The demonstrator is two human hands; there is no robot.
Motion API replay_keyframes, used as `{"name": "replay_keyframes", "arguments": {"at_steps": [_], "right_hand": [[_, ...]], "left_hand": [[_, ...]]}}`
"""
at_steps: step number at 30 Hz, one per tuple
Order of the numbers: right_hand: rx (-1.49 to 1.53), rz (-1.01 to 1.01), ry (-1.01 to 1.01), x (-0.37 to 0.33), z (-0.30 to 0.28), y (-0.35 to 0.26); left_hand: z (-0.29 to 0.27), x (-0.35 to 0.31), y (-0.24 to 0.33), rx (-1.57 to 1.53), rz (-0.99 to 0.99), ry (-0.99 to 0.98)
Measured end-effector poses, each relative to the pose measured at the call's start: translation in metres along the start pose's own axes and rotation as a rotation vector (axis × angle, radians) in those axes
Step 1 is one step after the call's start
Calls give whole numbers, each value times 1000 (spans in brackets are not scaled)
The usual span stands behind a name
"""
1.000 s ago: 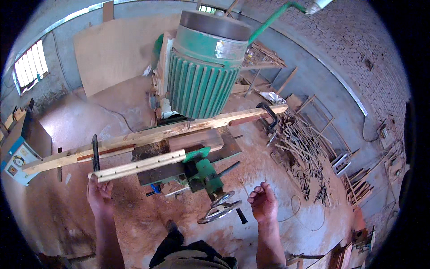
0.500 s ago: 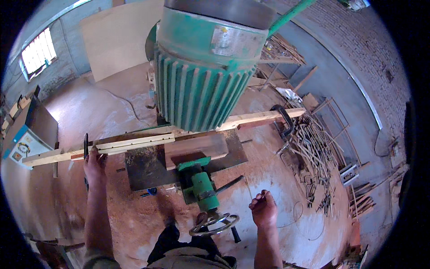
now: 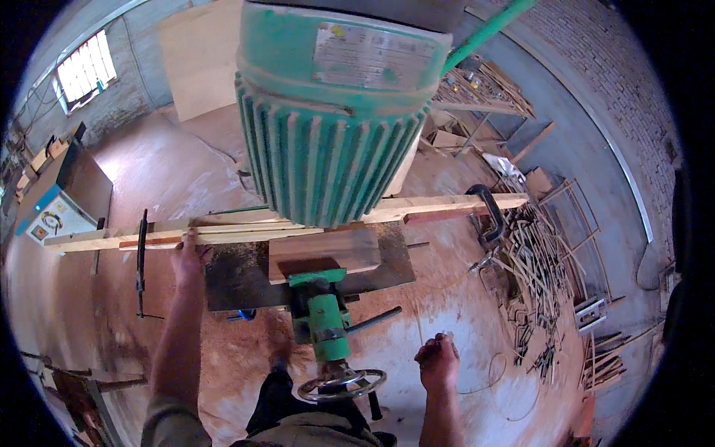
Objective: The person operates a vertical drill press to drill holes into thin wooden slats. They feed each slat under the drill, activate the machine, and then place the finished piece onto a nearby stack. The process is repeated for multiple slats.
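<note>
My left hand is closed on the left ends of pale wooden strips, which lie along a long beam. Their right ends reach toward the underside of a big green ribbed motor, which hides what lies beneath it. In front of the motor a reddish wooden block rests on the dark machine table, against a green clamp head. My right hand is raised, fingers curled, to the right of a metal handwheel; what it holds, if anything, cannot be made out.
A black C-clamp grips the beam at left, another C-clamp at right. A lever sticks out beside the handwheel. Scrap sticks are piled at right. A cabinet stands far left. Sawdust covers much of the floor.
My left hand has slid to the right along the beam, away from the left clamp, and the strips have moved right with it. My right hand stays closed. The whole view has shifted slightly.
</note>
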State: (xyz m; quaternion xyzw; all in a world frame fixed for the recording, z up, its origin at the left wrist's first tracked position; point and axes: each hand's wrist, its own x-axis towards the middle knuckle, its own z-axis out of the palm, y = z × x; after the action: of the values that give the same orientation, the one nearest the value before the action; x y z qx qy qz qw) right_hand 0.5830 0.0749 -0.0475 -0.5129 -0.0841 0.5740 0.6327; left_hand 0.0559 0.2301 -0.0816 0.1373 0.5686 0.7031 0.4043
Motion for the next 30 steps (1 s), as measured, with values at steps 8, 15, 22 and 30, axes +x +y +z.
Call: {"name": "replay_keyframes", "arguments": {"at_steps": [8, 15, 22, 30], "right_hand": [[5, 27, 141, 3, -1, 13], [-86, 76, -36, 8, 5, 28], [-93, 83, 46, 34, 49, 55], [292, 159, -181, 38, 107, 41]], "left_hand": [[30, -19, -40, -195, -270, 0], [39, -16, -73, -339, -311, -63], [24, 0, -72, -362, -258, -33], [27, -7, -53, -333, -278, 76]]}}
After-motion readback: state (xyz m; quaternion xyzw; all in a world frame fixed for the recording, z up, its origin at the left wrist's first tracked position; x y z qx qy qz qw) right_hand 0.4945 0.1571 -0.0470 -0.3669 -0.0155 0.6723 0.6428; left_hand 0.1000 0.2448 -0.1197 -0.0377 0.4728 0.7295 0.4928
